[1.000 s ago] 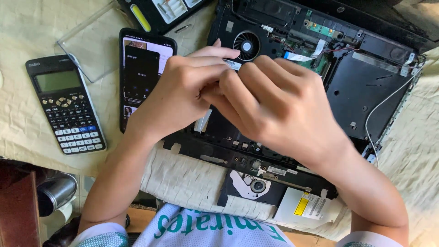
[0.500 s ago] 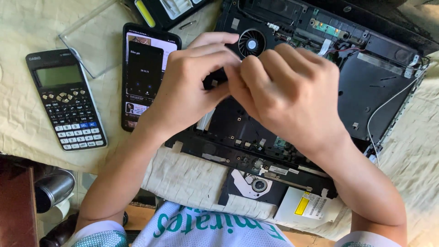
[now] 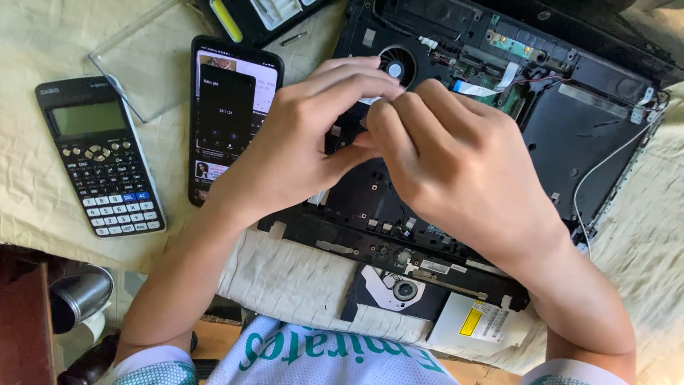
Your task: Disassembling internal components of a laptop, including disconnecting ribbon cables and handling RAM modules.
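Around my work lies a cloth-covered table. At nine o'clock of my hands lies a black smartphone with its screen lit, and further out the same way a dark scientific calculator. A clear plastic lid lies between them towards ten o'clock, its near edge just over the calculator's top corner. At eleven o'clock a black tool case with a yellow-handled tool in it runs out of view. Towards six o'clock the optical drive sticks out from the near edge of the opened laptop base, which fills the middle and the two o'clock side. A round cooling fan shows at twelve o'clock, just beyond my fingertips, and a thin white cable curves along the base at three o'clock.

Both my forearms come up from six o'clock and meet over the base, so my hands hide the part under them. My left hand arches with its fingers stretched across towards one o'clock. My right hand bends its knuckles in towards nine o'clock.

The fingertips of both hands press together at one spot over the black frame. Each grip is closed tight, but I cannot tell what small part is pinched there.
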